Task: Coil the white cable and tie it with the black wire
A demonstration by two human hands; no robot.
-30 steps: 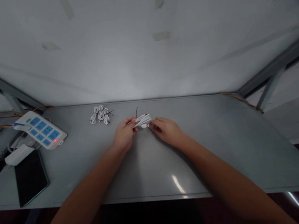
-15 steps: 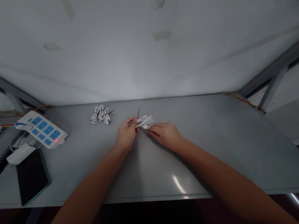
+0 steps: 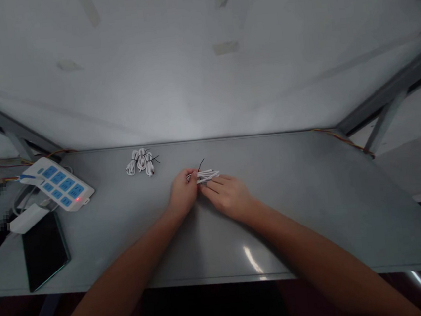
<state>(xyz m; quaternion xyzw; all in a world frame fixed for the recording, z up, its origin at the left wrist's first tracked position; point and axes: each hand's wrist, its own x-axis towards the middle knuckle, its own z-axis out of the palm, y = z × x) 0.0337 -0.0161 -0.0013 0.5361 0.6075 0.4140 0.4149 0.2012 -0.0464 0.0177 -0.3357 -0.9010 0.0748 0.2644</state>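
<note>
A coiled white USB cable (image 3: 207, 173) is between my hands above the middle of the grey table. My left hand (image 3: 184, 189) pinches its left end, thumb on top. A thin black twist tie (image 3: 201, 164) sticks up from the coil beside that thumb. My right hand (image 3: 228, 194) has its fingers bent around the near right side of the coil. Its fingertips cover the USB plug, so the plug is hidden. Farther back on the left lie several bundled white cables (image 3: 141, 161) with black ties.
At the left stands a white power strip (image 3: 59, 183) with blue sockets and a lit red light. A white adapter (image 3: 30, 218) and a dark tablet (image 3: 45, 251) lie in front of it. Behind the table (image 3: 312, 208) rises a pale wall (image 3: 175, 97).
My right hand has moved left, its fingers now over the USB plug and against the coil. My left hand and the coil have shifted slightly right and nearer to me.
</note>
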